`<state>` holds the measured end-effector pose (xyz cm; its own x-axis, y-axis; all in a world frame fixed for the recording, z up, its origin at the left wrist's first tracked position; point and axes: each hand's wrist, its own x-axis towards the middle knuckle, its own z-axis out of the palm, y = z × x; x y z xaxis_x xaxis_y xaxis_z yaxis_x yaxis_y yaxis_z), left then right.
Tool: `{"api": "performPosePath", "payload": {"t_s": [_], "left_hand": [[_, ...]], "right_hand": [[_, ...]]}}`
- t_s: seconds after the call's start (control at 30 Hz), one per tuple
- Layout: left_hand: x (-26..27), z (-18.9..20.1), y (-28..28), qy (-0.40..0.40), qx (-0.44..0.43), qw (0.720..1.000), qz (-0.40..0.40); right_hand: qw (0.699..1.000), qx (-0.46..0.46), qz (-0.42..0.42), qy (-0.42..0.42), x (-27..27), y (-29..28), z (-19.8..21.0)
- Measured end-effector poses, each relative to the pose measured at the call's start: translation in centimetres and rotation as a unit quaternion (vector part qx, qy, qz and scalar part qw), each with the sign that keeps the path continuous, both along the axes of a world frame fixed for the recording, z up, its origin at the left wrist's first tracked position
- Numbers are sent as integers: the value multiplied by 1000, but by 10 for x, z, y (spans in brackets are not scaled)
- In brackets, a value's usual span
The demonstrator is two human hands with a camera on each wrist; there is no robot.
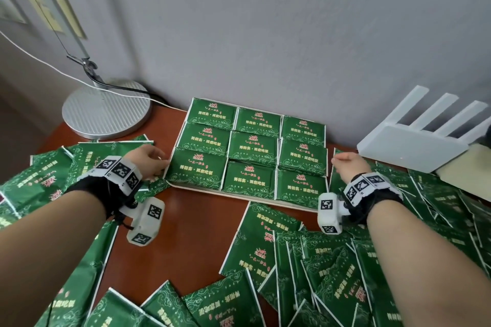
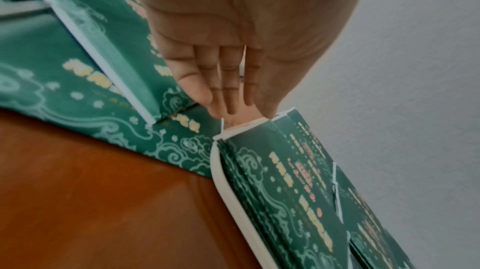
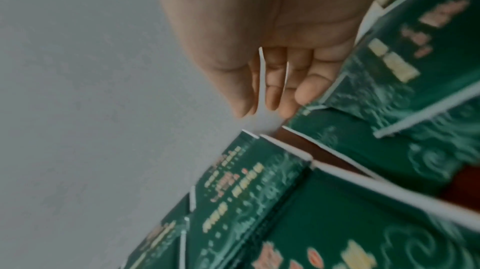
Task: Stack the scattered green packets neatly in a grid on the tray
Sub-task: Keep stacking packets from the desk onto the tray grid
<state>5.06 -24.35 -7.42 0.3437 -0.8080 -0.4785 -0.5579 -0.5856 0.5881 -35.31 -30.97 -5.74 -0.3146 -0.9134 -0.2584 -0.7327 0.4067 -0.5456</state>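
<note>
A white tray [image 1: 212, 192] stands against the wall with green packets [image 1: 251, 150] stacked on it in a three-by-three grid. My left hand [image 1: 156, 164] is at the tray's left side. In the left wrist view its straight fingers [image 2: 228, 97] touch the white edges of the front-left stack [image 2: 285, 181], by the tray rim [image 2: 228, 191]. My right hand [image 1: 346, 164] is at the tray's right side with its fingers [image 3: 272, 97] straight, beside the right-hand stacks [image 3: 249, 181]; that view is too blurred to show contact. Neither hand holds a packet.
Loose green packets lie in heaps on the wooden table [image 1: 180, 233]: to the left [image 1: 47, 175], to the right [image 1: 438, 207] and in front [image 1: 305, 273]. A round metal lamp base [image 1: 106, 111] stands at the back left, a white router [image 1: 414, 148] at the back right.
</note>
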Motion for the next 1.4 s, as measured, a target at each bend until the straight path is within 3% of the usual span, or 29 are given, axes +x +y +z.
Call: {"api": "performPosePath", "payload": {"t_s": [0.33, 0.5, 0.63, 0.8, 0.97, 1.17, 1.4], "left_hand": [[-8, 59, 76, -84, -51, 987, -127], [-12, 72, 139, -119, -54, 971, -201], [-11, 67, 195, -166, -16, 934, -315], [1, 29, 268, -210, 40, 885, -414], [15, -10, 324, -232, 29, 859, -456], [19, -22, 347, -195, -28, 882, -428], [24, -34, 350, -117, -102, 920, -361]], "right_hand": [[972, -55, 203, 108, 24, 62, 133], [953, -55, 260, 147, 46, 133, 158], [934, -5, 310, 175, 73, 195, 134], [912, 130, 345, 180, 119, 269, 64], [930, 190, 296, 107, 182, 324, 3], [972, 179, 134, 72, 217, 349, -31], [987, 134, 15, -86, 214, 360, -48]]}}
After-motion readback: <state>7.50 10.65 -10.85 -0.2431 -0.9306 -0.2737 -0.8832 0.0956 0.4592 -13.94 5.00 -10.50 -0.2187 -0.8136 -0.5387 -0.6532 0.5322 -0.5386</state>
